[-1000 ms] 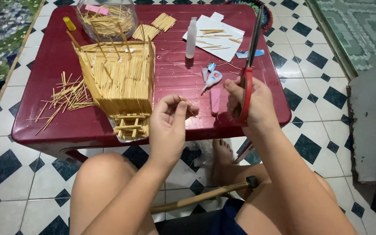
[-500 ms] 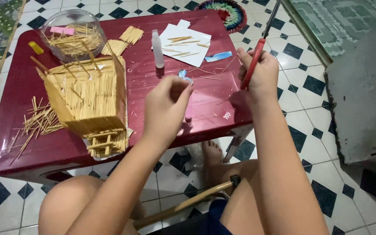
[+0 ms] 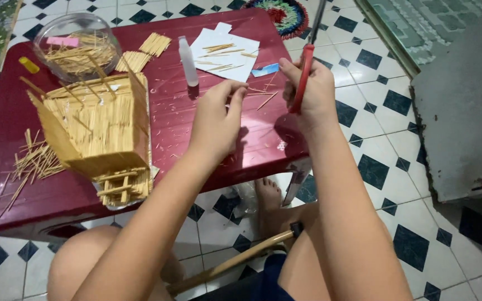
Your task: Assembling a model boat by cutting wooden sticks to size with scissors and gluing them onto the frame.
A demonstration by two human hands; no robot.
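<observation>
My right hand [image 3: 312,92] grips red-handled scissors [image 3: 306,64], blades pointing up and away, over the right edge of the dark red plastic table [image 3: 196,139]. My left hand [image 3: 217,117] hovers over the table's middle with fingers pinched together near thin wooden sticks [image 3: 260,96]; whether it holds one is unclear. A house-shaped model built of toothpick-like sticks [image 3: 99,125] stands on the table to the left of my left hand.
A clear round container of sticks [image 3: 76,50], a small white glue bottle [image 3: 187,53], white paper with loose sticks [image 3: 227,53] and a scattered stick pile [image 3: 32,161] lie on the table. A hammer [image 3: 235,259] rests by my legs on the checkered tile floor.
Both hands moved forward and rightward over the table. My left hand's fingers closed into a pinch near the loose sticks, and the camera view shifted right.
</observation>
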